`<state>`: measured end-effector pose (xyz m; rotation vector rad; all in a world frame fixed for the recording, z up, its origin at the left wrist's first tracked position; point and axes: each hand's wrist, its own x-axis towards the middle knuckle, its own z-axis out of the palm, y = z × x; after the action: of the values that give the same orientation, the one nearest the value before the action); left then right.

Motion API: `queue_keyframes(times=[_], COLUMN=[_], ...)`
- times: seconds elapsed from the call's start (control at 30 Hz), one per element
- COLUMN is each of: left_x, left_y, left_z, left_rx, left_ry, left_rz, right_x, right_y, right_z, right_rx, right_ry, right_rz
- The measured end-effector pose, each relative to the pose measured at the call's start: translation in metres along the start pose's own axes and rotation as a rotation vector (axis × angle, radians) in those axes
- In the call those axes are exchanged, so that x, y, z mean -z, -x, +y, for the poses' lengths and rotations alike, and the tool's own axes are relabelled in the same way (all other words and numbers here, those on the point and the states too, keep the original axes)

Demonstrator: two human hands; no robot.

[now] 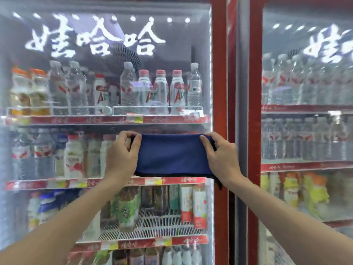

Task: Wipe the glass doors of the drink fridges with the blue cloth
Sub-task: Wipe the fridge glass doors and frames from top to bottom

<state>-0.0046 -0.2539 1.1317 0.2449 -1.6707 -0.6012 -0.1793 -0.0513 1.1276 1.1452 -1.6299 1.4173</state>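
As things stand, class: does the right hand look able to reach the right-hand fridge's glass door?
Probably yes. The right hand is by the red frames between the doors, and nothing stands between it and the right-hand glass door. But its fingers grip the blue cloth, which the left hand also holds.

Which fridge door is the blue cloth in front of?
The left glass door: the blue cloth, held between left hand and right hand, overlaps its right side. The right glass door is uncovered.

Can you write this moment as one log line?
left hand: grips left end of blue cloth | right hand: grips right end | cloth: stretched flat before left fridge door | glass contact: cannot tell
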Motion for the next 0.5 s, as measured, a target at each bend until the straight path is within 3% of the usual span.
queue_keyframes(times=[0.1, 0.27, 0.5], left_x=[0.011, 0.030, 0.024], left_y=[-0.035, -0.091, -0.168], left_z=[0.009, 0.029, 0.050], left_rx=[-0.065, -0.265, -0.324], left_ry=[-0.006, 0.011, -0.165], left_rz=[-0.003, -0.053, -0.210], right_x=[0.004, 0.005, 0.007], right_y=[-0.030, -0.080, -0.139], right_z=[-0.018, -0.052, -0.070], right_rx=[0.022, 0.066, 0.104], right_ry=[0.073, 0.118, 0.191], right_rz=[-0.034, 0.052, 0.165])
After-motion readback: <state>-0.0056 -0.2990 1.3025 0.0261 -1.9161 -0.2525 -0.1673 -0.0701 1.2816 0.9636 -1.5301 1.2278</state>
